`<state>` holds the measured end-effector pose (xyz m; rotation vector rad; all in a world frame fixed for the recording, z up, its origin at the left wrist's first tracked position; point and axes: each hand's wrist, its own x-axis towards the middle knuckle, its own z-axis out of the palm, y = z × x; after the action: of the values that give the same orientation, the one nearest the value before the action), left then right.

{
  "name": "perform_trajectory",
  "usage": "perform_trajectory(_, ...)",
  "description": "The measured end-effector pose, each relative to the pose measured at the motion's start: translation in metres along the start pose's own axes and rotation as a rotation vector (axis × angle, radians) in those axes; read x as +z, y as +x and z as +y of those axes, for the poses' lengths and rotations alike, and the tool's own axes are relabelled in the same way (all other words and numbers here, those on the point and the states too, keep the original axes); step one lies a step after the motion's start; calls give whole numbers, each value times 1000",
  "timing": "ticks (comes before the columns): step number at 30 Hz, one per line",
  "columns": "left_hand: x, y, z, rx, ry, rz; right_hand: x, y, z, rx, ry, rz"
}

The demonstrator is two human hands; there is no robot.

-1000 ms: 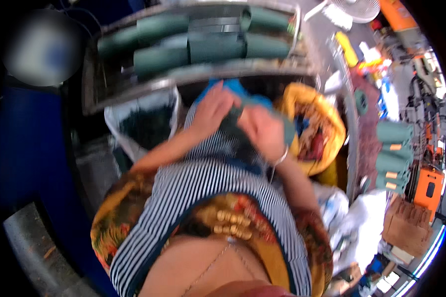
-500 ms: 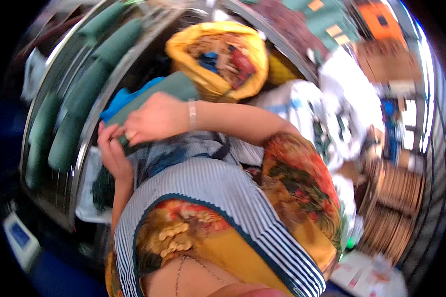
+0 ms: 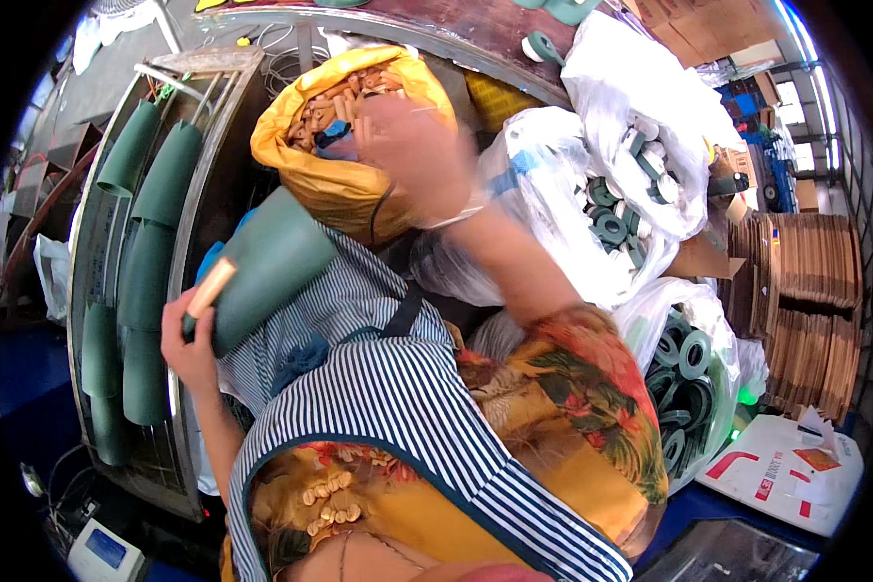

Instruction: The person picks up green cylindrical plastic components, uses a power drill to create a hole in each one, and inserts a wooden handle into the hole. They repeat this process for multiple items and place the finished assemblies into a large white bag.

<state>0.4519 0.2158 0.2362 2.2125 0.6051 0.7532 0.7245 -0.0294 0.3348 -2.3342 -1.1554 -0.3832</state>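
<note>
**Right hand (image 3: pixel 422 160) off the green roll (image 3: pixel 276 262)**

Earlier frame: both hands on it. Now left hand (image 3: pixel 192 344), left of centre, keeps fingers narrowed on roll and tan strip (image 3: pixel 212 285). Right blurs across yellow sack (image 3: pixel 339 194), upper centre, partly hiding its mouth; finger spread: cannot tell.

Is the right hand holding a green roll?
No, the left hand holds the green roll, while the right hand is at the yellow bag.
</note>
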Motion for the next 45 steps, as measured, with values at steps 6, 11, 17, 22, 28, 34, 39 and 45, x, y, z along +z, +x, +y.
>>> perform_trajectory(6, -1, 11, -41, -678, -753, 415, -85, -91, 269, 610, -424, -15)
perform_trajectory(11, -5, -2, -56, -850, -1412, 204, -47, -21, 342, 527, -272, 105)
perform_trajectory(17, 18, -24, -30, -901, -1598, 113, -28, 85, 433, 917, -319, -11)
perform_trajectory(22, 41, -13, 12, -930, -1716, 270, -1, 109, 456, 942, -431, -250)
perform_trajectory(28, 80, 63, 58, -851, -2019, 103, 13, 97, 231, 121, -88, 102)
perform_trajectory(34, 98, 93, 94, -928, -2144, -17, 32, 72, 18, -727, -103, 239)
perform_trajectory(39, 81, 81, 100, -835, -2096, 56, 29, 79, -1, -788, -39, 99)
perform_trajectory(45, 57, 69, 100, -820, -2109, 113, 15, 86, -37, -988, -193, 82)
